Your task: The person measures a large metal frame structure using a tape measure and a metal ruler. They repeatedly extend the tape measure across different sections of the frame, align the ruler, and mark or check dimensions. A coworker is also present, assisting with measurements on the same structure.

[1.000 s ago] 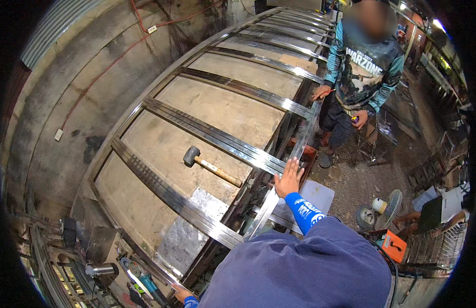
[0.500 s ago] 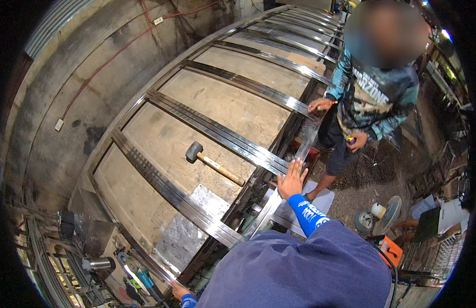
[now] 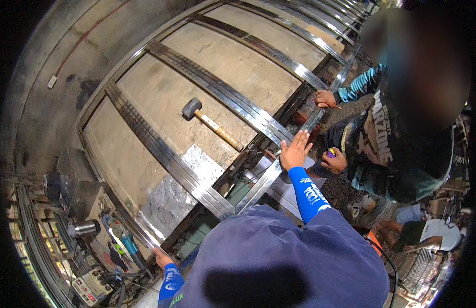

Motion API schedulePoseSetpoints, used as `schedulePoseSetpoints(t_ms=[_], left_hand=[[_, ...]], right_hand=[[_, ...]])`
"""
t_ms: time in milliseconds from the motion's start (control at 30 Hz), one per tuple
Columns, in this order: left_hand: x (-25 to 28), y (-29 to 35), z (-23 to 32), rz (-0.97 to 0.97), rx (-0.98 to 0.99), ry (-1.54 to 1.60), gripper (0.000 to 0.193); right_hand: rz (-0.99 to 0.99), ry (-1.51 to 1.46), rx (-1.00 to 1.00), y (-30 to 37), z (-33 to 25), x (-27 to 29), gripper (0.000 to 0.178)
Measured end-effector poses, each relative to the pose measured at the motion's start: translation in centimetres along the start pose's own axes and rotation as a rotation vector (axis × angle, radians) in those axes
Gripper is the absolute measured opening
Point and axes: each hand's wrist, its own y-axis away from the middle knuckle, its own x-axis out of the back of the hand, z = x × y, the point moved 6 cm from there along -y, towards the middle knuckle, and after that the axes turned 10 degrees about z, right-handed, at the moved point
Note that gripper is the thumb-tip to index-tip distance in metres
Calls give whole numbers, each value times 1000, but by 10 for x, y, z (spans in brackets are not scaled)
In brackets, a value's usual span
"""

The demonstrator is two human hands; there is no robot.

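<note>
A long frame of shiny metal tubes (image 3: 225,105) with several crossbars lies over a work table. My right hand (image 3: 296,150) rests flat on its right-hand rail, fingers stretched out, where a crossbar meets it. Down at the frame's near left corner, my left hand (image 3: 163,258) is closed around the tube end; its fingers show only in part. Between two crossbars lies a mallet (image 3: 212,123) with a black head and wooden handle. Across the right rail, a co-worker's hand (image 3: 326,99) touches the frame. Their other hand holds a small purple and yellow object (image 3: 331,153).
An angle grinder (image 3: 129,245) and a silver cylinder (image 3: 85,228) sit at lower left, near a control box (image 3: 91,287). Flat metal sheets (image 3: 168,203) lie under the frame. The co-worker (image 3: 387,133) stands close on the right. A concrete wall (image 3: 94,56) borders the far left.
My view has shifted and come nearer the frame. The co-worker has leaned in closer, one hand still on the rail. My hands keep their places on the frame.
</note>
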Motion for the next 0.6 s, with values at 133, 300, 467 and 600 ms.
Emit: schedulePoseSetpoints(t_ms=[133, 300, 467, 600], left_hand=[[-1, 1, 3, -38, 4, -57, 100], [-4, -1, -4, 15, 36, -8, 96], [-4, -4, -4, 19, -1, -88, 93], [0, 1, 2, 53, -37, -3, 92]], right_hand=[[-34, -65, -26, 0, -1, -5, 85], [-23, 9, -15, 2, -5, -3, 83], [-41, 14, -3, -1, -6, -1, 83], [-56, -44, 6, -5, -4, -5, 83]])
